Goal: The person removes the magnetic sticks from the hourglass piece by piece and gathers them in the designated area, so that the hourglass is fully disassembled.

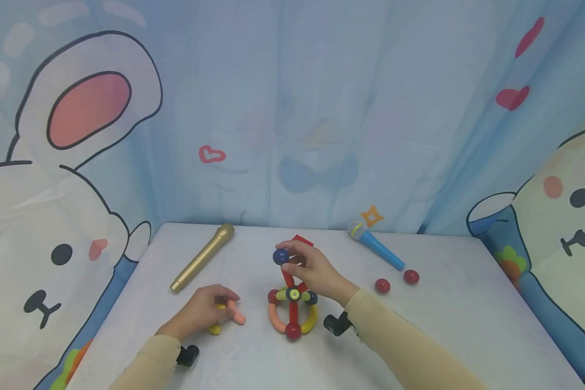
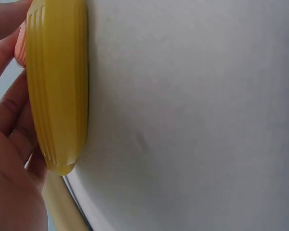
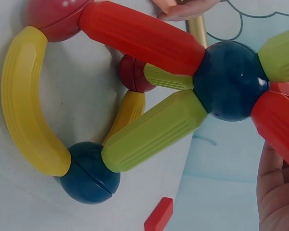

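Observation:
My right hand [image 1: 309,268] holds a dark blue ball [image 1: 281,257] between thumb and fingers, at the upper end of a red magnetic stick [image 1: 287,278]. Below stands a structure of sticks and balls: curved yellow [image 3: 21,96] and salmon pieces [image 1: 275,320] form its ring, and straight red and green sticks [image 3: 156,130] meet at a central blue ball [image 3: 230,81]. Left of it, my left hand [image 1: 202,309] pinches a salmon stick [image 1: 236,314]. A curved yellow stick [image 2: 58,86] lies on the table by that hand, partly hidden by it in the head view.
A gold microphone-like tube [image 1: 202,259] lies at the back left of the white table [image 1: 419,341]. At the back right are a blue microphone [image 1: 377,248] and two red balls [image 1: 382,286]. A red stick [image 3: 159,214] lies behind the structure. A printed curtain [image 1: 322,108] hangs behind.

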Demonstrator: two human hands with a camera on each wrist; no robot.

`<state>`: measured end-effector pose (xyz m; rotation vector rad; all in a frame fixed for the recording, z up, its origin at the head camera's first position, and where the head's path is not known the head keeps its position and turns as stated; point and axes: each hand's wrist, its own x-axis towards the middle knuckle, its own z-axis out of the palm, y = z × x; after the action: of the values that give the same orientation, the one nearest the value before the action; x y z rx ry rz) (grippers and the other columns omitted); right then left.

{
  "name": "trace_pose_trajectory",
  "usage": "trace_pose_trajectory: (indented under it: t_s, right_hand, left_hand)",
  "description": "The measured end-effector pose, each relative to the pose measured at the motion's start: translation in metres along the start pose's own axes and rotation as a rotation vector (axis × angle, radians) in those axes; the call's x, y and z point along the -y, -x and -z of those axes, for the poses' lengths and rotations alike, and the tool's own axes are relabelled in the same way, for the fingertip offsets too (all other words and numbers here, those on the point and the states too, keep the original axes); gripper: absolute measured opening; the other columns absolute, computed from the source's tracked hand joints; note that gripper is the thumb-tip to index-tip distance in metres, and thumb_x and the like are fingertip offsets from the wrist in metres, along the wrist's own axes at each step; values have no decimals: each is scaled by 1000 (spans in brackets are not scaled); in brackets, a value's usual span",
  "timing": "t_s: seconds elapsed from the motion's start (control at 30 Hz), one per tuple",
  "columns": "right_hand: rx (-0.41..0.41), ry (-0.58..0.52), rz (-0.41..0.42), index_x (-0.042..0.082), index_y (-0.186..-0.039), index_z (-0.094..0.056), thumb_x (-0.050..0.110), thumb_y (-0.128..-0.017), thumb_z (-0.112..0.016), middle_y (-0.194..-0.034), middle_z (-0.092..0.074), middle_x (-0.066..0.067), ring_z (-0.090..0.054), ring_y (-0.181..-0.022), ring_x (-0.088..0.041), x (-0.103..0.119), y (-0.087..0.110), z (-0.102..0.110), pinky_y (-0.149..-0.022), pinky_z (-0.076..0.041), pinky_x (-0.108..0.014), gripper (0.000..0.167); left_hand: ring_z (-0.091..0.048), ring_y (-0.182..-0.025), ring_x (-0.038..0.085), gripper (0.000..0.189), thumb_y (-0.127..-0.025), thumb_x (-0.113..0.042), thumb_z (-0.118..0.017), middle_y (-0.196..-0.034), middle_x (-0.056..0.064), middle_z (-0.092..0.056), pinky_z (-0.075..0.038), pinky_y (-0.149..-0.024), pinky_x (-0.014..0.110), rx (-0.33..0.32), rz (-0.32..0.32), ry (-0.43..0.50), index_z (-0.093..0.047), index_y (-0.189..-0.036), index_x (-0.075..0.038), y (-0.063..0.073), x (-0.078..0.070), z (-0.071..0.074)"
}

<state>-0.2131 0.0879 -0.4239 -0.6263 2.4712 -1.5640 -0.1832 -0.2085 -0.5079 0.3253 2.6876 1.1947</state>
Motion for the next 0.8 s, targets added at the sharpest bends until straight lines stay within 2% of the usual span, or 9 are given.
trace_pose_trajectory:
  t_s: [0.1, 0.3, 0.47, 0.57, 0.63, 0.73, 0.8]
  right_hand:
    - [1, -2, -1, 25, -133, -59, 8, -94, -70, -121, -64, -1, -64, -104, -21, -1, 0, 0, -83, -57, -36, 45]
    - [6, -9, 3, 24, -133, -59, 9, -94, -70, -121, -64, -2, -64, -105, -22, -4, -1, 0, -83, -57, -36, 43]
    - [7, -8, 11, 23, -134, -59, 9, -94, -69, -121, -64, -2, -64, -105, -22, -4, -2, 0, -83, -57, -37, 43]
    - [7, -6, 14, 23, -134, -59, 9, -94, -69, -122, -63, -2, -64, -106, -23, -5, -2, 0, -84, -57, -37, 43]
    - [8, -4, 13, 24, -134, -59, 9, -94, -69, -122, -63, -2, -63, -106, -23, -5, -2, 0, -84, -57, -37, 43]
    - [18, -1, 19, 23, -135, -58, 9, -94, -69, -123, -64, -1, -63, -106, -22, -5, -2, 1, -84, -57, -37, 44]
    - [26, 3, 31, 23, -135, -58, 9, -95, -69, -122, -64, 0, -64, -106, -21, -5, -2, 2, -85, -57, -36, 44]
  left_hand:
    - [-58, -96, 14, 24, -79, -17, -84, -100, -12, -66, -48, -92, 43, -4, 2, -42, -75, -100, -26, 0, 1, 0]
    - [-59, -96, 14, 25, -75, -23, -87, -97, -13, -67, -48, -90, 44, -3, -40, -118, -75, -97, -25, 4, -4, 6]
    - [-61, -100, 16, 25, -74, -22, -88, -97, -14, -68, -48, -94, 46, -8, -99, -164, -76, -96, -23, 7, -5, 12]
    - [-62, -104, 18, 26, -76, -21, -87, -100, -11, -68, -48, -95, 45, -13, -153, -189, -76, -100, -20, 6, -5, 12]
    - [-61, -107, 19, 28, -78, -20, -85, -105, -10, -67, -48, -97, 45, -31, -161, -198, -75, -104, -20, 5, -8, 11]
    - [-59, -112, 20, 30, -83, -21, -81, -114, -9, -65, -46, -99, 47, -66, -113, -132, -73, -112, -22, 1, -21, 5]
    - [-57, -114, 20, 32, -87, -24, -79, -120, -8, -64, -46, -99, 50, -80, -91, -45, -70, -118, -23, -2, -36, -2]
